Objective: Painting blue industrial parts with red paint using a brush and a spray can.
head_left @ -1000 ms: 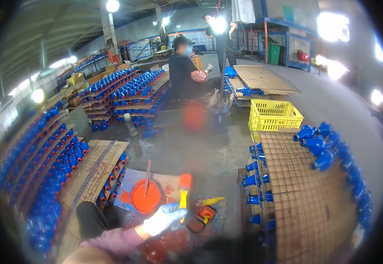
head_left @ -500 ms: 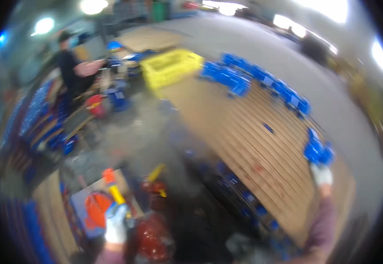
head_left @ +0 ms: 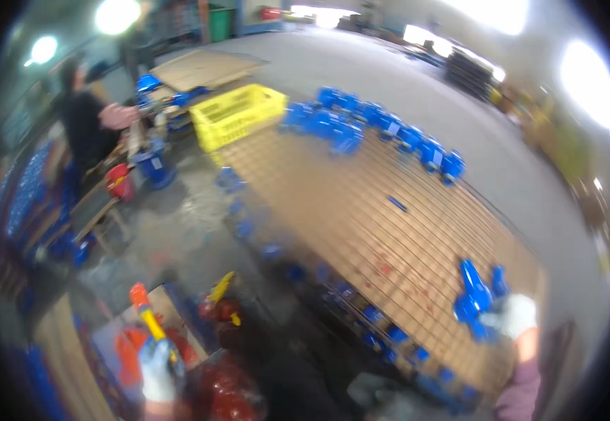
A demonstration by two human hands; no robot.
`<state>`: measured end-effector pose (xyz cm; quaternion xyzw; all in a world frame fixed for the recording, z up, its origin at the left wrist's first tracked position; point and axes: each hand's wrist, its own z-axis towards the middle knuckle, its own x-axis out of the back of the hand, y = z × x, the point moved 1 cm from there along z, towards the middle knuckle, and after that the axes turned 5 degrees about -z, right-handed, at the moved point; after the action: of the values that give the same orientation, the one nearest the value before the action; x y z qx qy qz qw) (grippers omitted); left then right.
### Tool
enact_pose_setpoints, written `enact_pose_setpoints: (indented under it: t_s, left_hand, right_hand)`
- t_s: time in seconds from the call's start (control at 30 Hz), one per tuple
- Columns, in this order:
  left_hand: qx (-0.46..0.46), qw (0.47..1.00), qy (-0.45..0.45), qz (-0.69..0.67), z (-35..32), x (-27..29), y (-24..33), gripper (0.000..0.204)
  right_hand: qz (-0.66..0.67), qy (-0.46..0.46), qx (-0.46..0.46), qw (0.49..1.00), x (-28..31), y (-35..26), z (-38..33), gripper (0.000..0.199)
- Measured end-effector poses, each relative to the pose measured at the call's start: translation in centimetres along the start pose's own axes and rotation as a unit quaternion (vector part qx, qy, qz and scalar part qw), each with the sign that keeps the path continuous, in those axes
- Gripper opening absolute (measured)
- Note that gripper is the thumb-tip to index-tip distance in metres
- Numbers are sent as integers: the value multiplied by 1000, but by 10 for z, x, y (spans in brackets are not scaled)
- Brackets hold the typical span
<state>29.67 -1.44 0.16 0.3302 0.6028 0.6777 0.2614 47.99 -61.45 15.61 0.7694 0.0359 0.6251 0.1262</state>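
Observation:
My left hand, in a pale glove, is closed round the yellow handle of a brush-like tool with an orange-red end pointing up and away from me. Below it lies a board with a bright orange-red patch. My right hand, also gloved, grips the near end of a blue valve-like metal casting over the near right end of the slatted wooden table. A smaller blue piece shows just beyond that hand. Blur hides the fingers' exact hold.
Blue castings line the table's far edge, near a yellow crate. A small dark blue piece lies mid-table. Red plastic-wrapped things sit near my left arm. A person works at far left, by a red bucket.
My right hand has drawn the blue casting nearer along the table, and it now lies tilted. My left hand still holds the tool. The whole view has shifted.

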Motion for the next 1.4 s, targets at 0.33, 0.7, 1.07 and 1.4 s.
enact_pose_setpoints:
  t_s: [0.33, 0.7, 1.07, 1.4]
  left_hand:
    - [172, 979, -2, -107, 13, -26, 38, 15]
    - [220, 972, 8, -77, 28, -34, 32, 24]
    - [174, 977, 24, -122, 7, -10, 29, 13]
    - [142, 985, 42, -89, -15, 26, 53, 24]
  right_hand:
    - [146, 275, 12, 950, -43, -52, 355, 61]
    - [226, 166, -128, 951, -43, -60, 470, 76]
    - [224, 177, -80, 955, -66, -48, 389, 65]
    - [191, 105, 10, 976, -30, -150, 115, 50]
